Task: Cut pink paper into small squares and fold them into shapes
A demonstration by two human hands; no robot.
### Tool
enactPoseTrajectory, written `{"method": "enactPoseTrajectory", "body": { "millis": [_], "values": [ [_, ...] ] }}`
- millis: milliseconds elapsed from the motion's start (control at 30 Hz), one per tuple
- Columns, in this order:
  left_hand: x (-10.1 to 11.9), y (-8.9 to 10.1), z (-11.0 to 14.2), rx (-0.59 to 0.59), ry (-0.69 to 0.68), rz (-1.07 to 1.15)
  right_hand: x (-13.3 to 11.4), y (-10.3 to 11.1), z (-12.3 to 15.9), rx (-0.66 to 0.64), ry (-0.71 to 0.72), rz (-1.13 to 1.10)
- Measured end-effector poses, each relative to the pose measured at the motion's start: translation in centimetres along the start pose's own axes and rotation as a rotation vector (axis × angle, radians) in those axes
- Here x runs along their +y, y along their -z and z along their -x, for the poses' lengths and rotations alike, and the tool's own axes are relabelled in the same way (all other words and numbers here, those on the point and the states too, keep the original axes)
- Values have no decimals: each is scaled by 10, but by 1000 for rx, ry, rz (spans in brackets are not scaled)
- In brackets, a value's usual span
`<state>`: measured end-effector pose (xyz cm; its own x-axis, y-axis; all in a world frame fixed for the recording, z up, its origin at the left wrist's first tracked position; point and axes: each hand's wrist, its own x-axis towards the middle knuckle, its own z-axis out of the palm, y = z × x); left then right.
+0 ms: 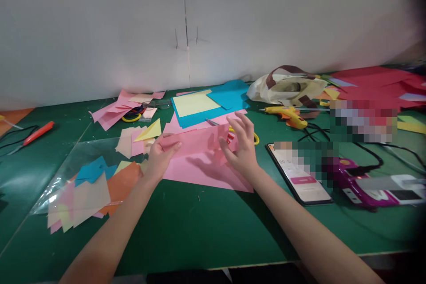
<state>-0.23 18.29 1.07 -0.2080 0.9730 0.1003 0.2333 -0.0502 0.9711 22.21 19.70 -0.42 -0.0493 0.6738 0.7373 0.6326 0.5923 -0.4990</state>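
My left hand (163, 153) pinches the left end of a folded pink paper strip (199, 140) between thumb and fingers. At the strip's right end is my right hand (242, 144), its fingers curved and apart; the thumb is at the paper's edge, and I cannot tell whether it touches. Beneath both hands lies a larger pink paper sheet (199, 171), with a shadow falling on it. Behind my right hand, scissors with yellow handles (256, 138) rest partly hidden, their blade tip showing beyond the strip.
Paper scraps (91, 191) and a clear plastic sheet (66, 177) lie left. Blue sheets (229, 95) and a pale yellow sheet (193, 103) are behind. At right are a phone (299, 175), a yellow glue gun (288, 115), a purple device (359, 186), cables and a cloth bag (262, 91).
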Motion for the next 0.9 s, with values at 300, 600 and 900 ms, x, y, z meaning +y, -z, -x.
{"method": "enactPoseTrajectory", "body": {
  "millis": [300,600,900],
  "values": [
    [7,0,2,-20,-24,-28,0,1,-2,-60,62,75],
    [4,-3,4,-54,-109,-32,-6,-1,3,42,115,408],
    [-1,-7,9,-147,-246,-51,-27,-9,4,-137,176,322]
  ]
}}
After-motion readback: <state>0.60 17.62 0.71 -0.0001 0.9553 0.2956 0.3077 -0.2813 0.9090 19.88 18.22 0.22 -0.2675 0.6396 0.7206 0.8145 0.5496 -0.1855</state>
